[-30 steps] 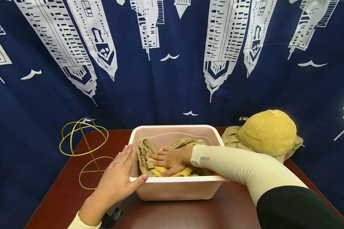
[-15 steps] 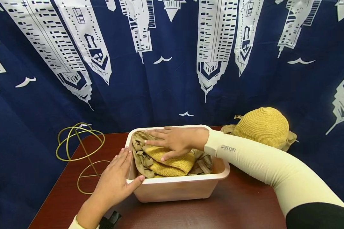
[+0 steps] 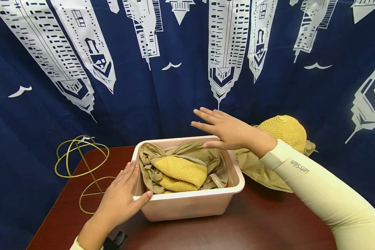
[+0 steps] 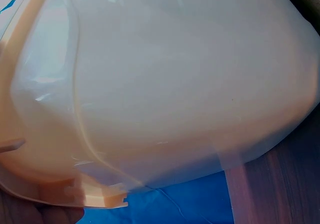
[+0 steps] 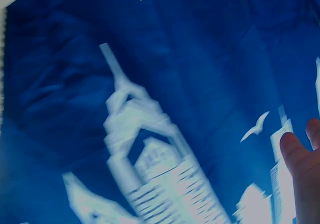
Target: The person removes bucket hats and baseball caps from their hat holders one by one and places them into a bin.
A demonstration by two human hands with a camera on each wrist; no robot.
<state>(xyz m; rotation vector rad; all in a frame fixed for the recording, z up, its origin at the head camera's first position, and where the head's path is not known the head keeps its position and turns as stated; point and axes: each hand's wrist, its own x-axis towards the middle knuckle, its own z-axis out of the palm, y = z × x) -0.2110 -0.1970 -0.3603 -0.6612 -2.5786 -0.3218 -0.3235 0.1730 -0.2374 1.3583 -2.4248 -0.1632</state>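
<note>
A pale pink plastic bin (image 3: 187, 205) stands on the table, holding a yellow woven hat (image 3: 182, 172) bunched up with khaki cloth (image 3: 190, 150). My left hand (image 3: 117, 198) rests at the bin's left corner, fingers straight along the left side and thumb on the front rim. In the left wrist view the bin's wall (image 4: 175, 78) fills most of the picture. Above the bin's back right corner, my right hand (image 3: 229, 132) is in the air, fingers straight and spread, touching nothing. Only some of its fingers (image 5: 302, 164) show in the right wrist view.
Right of the bin lies another yellow woven hat (image 3: 284, 130) with khaki cloth, partly hidden behind my right arm. A gold wire stand (image 3: 93, 176) is at the left. Behind the reddish-brown table (image 3: 262, 218) hangs a navy curtain (image 3: 181, 90) with white buildings.
My right hand has risen out of the bin and moved right, uncovering the bunched hat and cloth, which now sit higher in it. The left hand has stayed on the bin.
</note>
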